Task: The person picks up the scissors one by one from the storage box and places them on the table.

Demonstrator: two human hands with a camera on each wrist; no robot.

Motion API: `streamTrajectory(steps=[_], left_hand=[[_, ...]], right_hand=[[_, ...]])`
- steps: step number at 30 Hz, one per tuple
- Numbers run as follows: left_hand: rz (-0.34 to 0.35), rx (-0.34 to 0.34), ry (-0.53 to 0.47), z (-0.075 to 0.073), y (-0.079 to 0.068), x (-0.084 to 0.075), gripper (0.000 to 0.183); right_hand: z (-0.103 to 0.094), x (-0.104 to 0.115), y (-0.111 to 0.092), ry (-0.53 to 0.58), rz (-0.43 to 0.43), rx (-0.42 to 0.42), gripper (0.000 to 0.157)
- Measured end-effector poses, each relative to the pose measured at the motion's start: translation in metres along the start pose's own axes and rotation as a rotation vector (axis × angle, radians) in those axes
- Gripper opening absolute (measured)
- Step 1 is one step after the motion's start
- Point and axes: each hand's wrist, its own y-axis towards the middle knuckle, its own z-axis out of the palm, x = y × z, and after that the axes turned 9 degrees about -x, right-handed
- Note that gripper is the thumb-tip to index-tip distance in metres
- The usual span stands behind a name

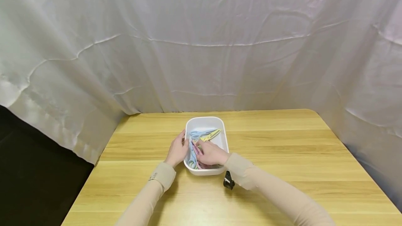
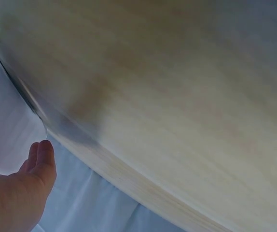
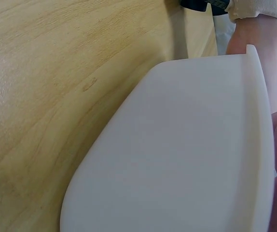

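A white plastic tray (image 1: 204,172) stands on the wooden table with several pairs of scissors inside. My left hand (image 1: 177,151) holds its left side, thumb over the rim and fingers along the outside. In the left wrist view the fingers of the left hand (image 2: 30,179) show at the lower left. Reaching in from the right, my right hand (image 1: 212,153) pinches pink scissors (image 1: 196,150); its palm hides part of them. Light blue scissors (image 1: 192,161) lie along the left wall, others (image 1: 201,133) farther back, beside yellow scissors (image 1: 213,135). The tray's wall (image 3: 177,145) fills much of the right wrist view.
The wooden table (image 1: 282,149) extends around the tray. Pale curtains (image 1: 201,62) hang behind and beside it. A black wrist camera (image 1: 229,180) hangs under the right wrist. A dark area (image 1: 28,170) lies beyond the table's left edge.
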Motion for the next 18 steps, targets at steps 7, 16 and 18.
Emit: streamTrajectory(steps=[7,16,18], left_hand=[[0.0,-0.005,-0.006,0.0006,0.0004,0.0006,0.056],[-0.004,-0.003,0.008,0.0005,0.0007,0.0016,0.057],[-0.006,-0.003,0.009,0.0004,0.0005,0.0017,0.057]], right_hand=[[-0.0011,0.0003,-0.0006,-0.007,-0.013,-0.012,0.05],[0.0008,-0.0012,-0.0011,-0.053,0.032,-0.027,0.051],[0.0004,-0.0018,-0.0015,-0.072,0.032,-0.031,0.049]])
